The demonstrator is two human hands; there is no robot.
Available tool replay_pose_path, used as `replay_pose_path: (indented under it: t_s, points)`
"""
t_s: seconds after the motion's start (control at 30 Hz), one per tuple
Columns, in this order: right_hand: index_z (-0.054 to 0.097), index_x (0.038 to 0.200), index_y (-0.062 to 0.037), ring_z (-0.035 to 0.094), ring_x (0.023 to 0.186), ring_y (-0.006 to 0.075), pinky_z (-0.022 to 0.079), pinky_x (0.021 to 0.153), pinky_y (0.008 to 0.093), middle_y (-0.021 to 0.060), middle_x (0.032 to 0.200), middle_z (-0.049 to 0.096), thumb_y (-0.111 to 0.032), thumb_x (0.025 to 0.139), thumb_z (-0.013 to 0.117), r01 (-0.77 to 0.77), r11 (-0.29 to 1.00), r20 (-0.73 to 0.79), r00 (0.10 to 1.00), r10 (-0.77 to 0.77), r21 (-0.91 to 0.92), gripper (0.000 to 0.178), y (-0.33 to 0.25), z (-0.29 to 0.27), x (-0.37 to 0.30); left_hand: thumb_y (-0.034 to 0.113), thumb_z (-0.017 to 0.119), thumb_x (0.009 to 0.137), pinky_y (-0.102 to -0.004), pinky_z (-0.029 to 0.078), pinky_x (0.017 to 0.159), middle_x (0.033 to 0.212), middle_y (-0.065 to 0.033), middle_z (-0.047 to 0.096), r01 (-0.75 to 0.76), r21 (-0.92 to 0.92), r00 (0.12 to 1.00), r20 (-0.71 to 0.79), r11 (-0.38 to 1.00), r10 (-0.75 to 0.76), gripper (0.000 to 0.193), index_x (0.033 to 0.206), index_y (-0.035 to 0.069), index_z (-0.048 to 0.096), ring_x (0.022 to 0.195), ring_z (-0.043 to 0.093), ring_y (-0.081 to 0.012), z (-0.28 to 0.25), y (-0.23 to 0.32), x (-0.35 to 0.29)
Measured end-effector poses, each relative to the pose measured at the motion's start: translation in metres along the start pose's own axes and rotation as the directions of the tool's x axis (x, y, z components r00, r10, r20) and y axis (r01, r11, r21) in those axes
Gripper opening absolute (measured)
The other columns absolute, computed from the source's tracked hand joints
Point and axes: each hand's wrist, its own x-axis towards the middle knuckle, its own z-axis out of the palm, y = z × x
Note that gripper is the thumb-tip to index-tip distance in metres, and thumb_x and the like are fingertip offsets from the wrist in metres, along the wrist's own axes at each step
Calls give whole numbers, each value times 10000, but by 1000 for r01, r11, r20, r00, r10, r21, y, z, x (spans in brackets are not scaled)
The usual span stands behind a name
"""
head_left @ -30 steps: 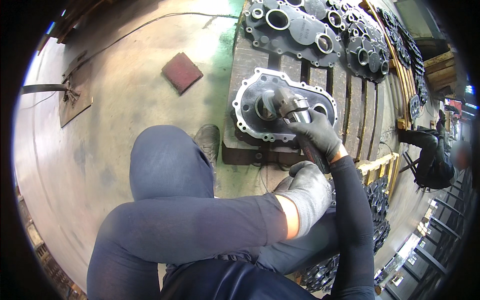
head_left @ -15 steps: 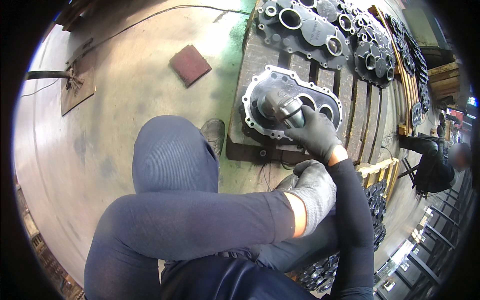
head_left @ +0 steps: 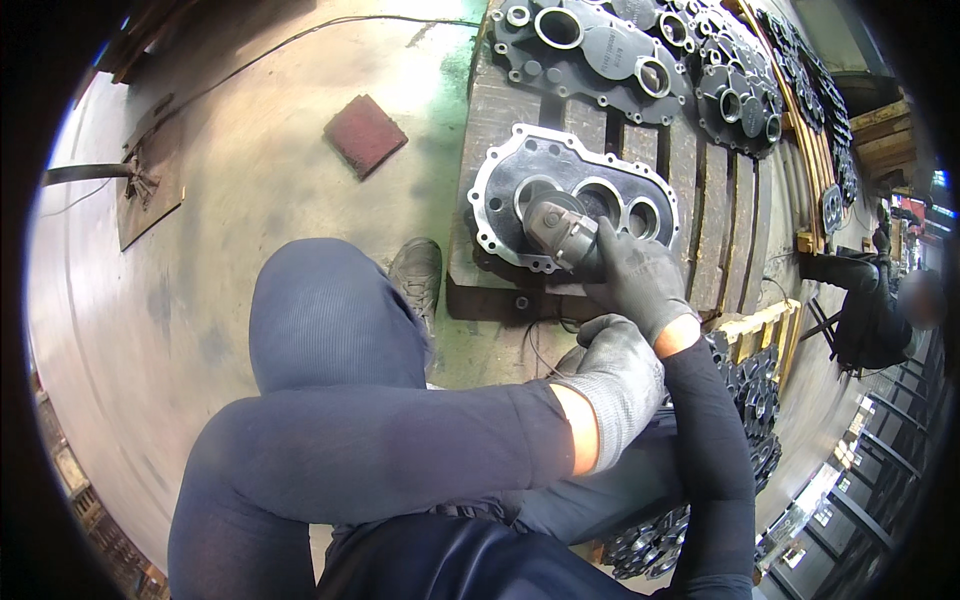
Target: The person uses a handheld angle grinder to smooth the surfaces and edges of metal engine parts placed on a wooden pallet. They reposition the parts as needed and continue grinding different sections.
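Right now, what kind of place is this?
Probably a metalworking shop: the gloved right hand holds an angle grinder over a cast metal cover, and more dark covers share the wooden pallet.

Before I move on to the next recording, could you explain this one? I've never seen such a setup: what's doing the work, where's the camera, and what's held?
There is no robot here, just a person wearing gloves. The view comes from a wide fisheye camera on their head, looking down, so straight edges bend near the rim.

The right hand has its grip around a power tool resembling an angle grinder. The left hand is nearer the body; whether it also holds the tool is hidden.

Under the tool's head, a metal housing with round openings lies on a slatted wooden platform. Other dark metal parts lie beyond it. A reddish pad lies on the floor.
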Motion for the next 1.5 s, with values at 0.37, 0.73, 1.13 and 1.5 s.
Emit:
replay_pose_path:
  t_s: [0.37,0.73,1.13,1.5]
  points:
    - [482,1605,-58,773,982,422,603,851,527,197,1103,775,-282,772,918,-146,986,-31,988,149,83,967,61,15,-34,238,689,1002,-531,545,793,1078,-87,836,-8,21,1000,8,1000,8,294,1228,134,845,969,791,-292,-10,11,29]
    - [505,1535,-13,776,944,390,589,871,507,183,1078,762,-342,797,900,-10,995,-39,999,14,96,899,67,26,-34,239,706,994,-509,555,819,1146,-72,835,-28,-16,997,72,999,29,285,1220,145,853,1017,788,-286,-23,13,42]
    - [517,1526,-8,781,871,345,605,805,460,154,986,776,-375,844,886,65,995,-11,998,-66,-72,857,70,18,-20,215,696,997,-509,563,782,1127,-67,835,-52,39,992,114,998,47,283,1216,122,847,1018,787,-269,-28,11,49]
    - [504,1570,-40,776,979,402,599,842,514,205,1093,771,-276,780,909,-48,999,-58,997,49,22,918,118,34,-31,196,709,990,-478,571,771,1099,-42,837,-67,33,990,123,997,62,249,1176,136,863,993,796,-258,-28,11,57]
